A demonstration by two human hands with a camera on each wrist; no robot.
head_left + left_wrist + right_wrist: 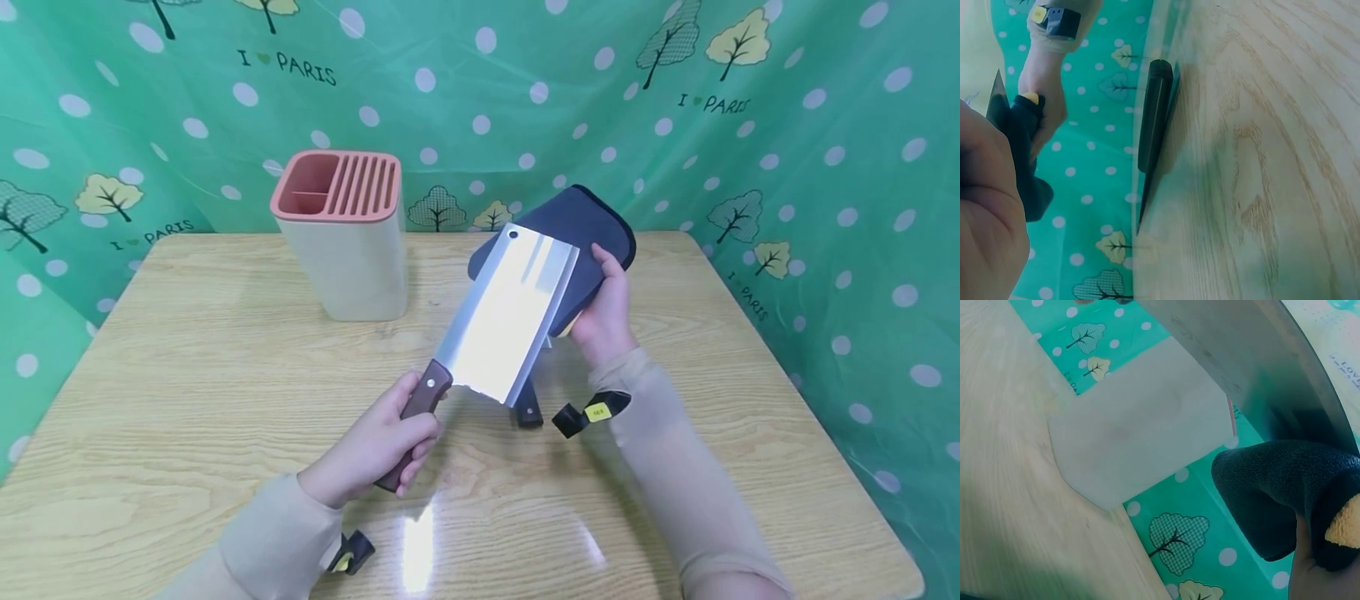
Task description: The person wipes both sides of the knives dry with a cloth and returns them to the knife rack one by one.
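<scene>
My left hand (pixel 393 446) grips the brown handle of a cleaver (pixel 502 325), its broad blade raised and slanting away over the table. Behind that blade, my right hand (pixel 606 312) holds a dark blue cloth (pixel 592 217) with black edging, thumb on its face. Fluffy yellow material (pixel 1344 525) shows inside the folded cloth in the right wrist view, where the blade stands close above it. A second knife (pixel 529 412) lies on the table beneath, mostly hidden by the cleaver; its dark handle (pixel 1155 115) shows in the left wrist view.
A white knife block (pixel 348 267) with a pink slotted top stands at the back left of the wooden table (pixel 187 375). Green dotted curtains (pixel 480 83) hang along the table's back and sides. Black straps sit at both wrists.
</scene>
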